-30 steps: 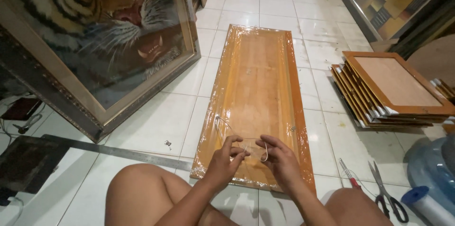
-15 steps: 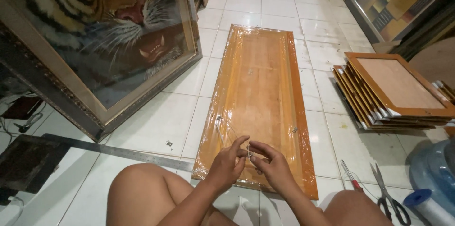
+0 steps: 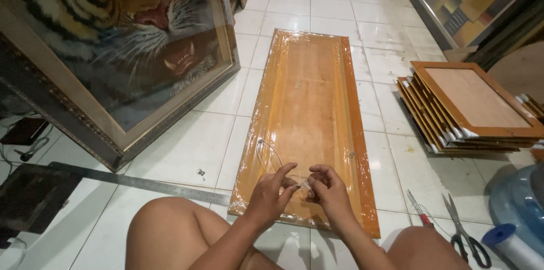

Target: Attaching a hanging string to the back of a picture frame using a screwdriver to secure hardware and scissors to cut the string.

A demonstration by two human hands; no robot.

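Seated on the white tiled floor (image 3: 187,145), a person worked at the near end of a long orange wooden frame (image 3: 309,117) that lay flat on its face, wrapped in clear plastic film, its back panel turned up so the rear could be reached. Both hands met just above the frame's bottom rail. The left hand (image 3: 272,190) and the right hand (image 3: 328,190) each pinched a length of clear cord (image 3: 269,159), thumb and forefinger closed on it in a fine grip, while a loop of the cord arched up to the left over the panel. The wrists were bent inward and the forearms came up between the raised bare knees, the remaining fingers curled loosely.

Tools lay within easy reach: scissors (image 3: 466,237) and a red-handled screwdriver (image 3: 419,209) on the tiles to the right, a long steel ruler (image 3: 141,182) to the left. A stack of smaller frames (image 3: 470,108) sat well apart on the right, and a large framed tiger painting (image 3: 113,43) leaned at the left.
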